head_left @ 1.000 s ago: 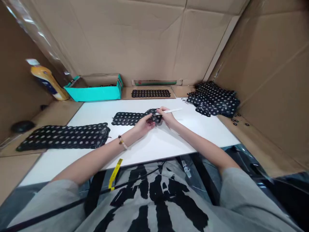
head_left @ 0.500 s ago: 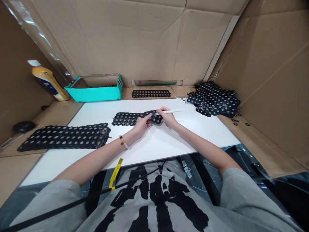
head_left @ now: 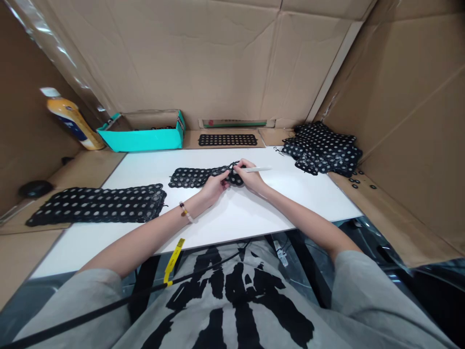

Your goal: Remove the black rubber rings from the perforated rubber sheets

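Observation:
A black sheet dotted with rows of pale round spots [head_left: 188, 178] lies on the white board [head_left: 254, 213], its right end raised a little in my fingers. My left hand [head_left: 214, 188], with a beaded bracelet at the wrist, pinches that end between thumb and fingers. In my right hand [head_left: 251, 178] is a slim white pen-like tool [head_left: 262, 168], its rear end pointing right. The tool's tip meets the sheet close to my left thumb; fingers hide the exact contact.
Larger dotted black sheets [head_left: 98, 204] lie at left, with a stack of them [head_left: 325, 148] at back right. Small black rings [head_left: 354, 183] lie near the stack. A turquoise box [head_left: 141, 140], an orange bottle [head_left: 74, 118] and another black sheet [head_left: 227, 140] stand or lie along the cardboard wall [head_left: 181, 63].
My right hand has shifted slightly left with the white tool, and its fingers have tilted over the sheet's end. My left hand keeps its pinch in nearly the same place.

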The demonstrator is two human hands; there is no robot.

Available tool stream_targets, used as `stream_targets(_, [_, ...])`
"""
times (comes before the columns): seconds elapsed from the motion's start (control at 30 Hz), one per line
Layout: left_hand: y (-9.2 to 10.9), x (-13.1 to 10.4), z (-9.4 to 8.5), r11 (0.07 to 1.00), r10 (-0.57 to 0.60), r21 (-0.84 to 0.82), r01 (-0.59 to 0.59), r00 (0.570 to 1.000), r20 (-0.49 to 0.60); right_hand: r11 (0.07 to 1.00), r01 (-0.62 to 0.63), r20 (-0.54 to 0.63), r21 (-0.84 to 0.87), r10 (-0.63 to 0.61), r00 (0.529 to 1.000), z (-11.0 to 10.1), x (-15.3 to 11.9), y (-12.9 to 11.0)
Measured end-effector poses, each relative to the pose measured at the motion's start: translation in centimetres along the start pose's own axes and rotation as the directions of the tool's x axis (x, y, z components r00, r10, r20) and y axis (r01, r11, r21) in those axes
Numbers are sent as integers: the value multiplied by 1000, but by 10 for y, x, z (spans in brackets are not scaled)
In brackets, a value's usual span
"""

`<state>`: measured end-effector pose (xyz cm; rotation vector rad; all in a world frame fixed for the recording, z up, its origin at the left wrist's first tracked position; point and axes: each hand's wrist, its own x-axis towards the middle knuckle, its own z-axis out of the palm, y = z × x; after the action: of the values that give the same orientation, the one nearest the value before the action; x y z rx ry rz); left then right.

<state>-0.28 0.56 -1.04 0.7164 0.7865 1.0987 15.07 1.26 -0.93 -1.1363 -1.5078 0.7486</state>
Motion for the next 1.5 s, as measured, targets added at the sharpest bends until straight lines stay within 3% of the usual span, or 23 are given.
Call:
stream_targets(0.13, [5,2,1,990,-55,-135,44,995,-82,984,-107,3,142,108,994,-8,7,0])
stream_targets(0.33, [5,5,1,989,-34,-145,17,993,-114,992,-124,91,34,120,989,-23,17,2])
stream_targets(0.53, [0,4,-2,998,33,-53,-37,996,-77,993,30,-132,-112,-45,990,-46,26,-2])
stream_targets(0.67, [0,5,-4,999,23,39,-20,996,-81,993,-98,42,73,95,995,-36,16,-10])
stream_targets(0.83, [1,5,-5,992,33,123,-23,996,-80,962,-183,199,201,142,970,-16,5,-14])
stream_targets(1.1, [-1,10,-9,967,151,212,-139,988,-39,905,-328,160,270,294,942,-15,6,-18])
stream_targets(1.33, [-3,12,-10,961,155,241,-136,986,-59,899,-346,161,269,312,936,-16,4,-21])
stream_targets(1.5, [-5,12,-12,953,172,267,-146,982,-78,937,-282,167,207,251,954,-11,0,-14])
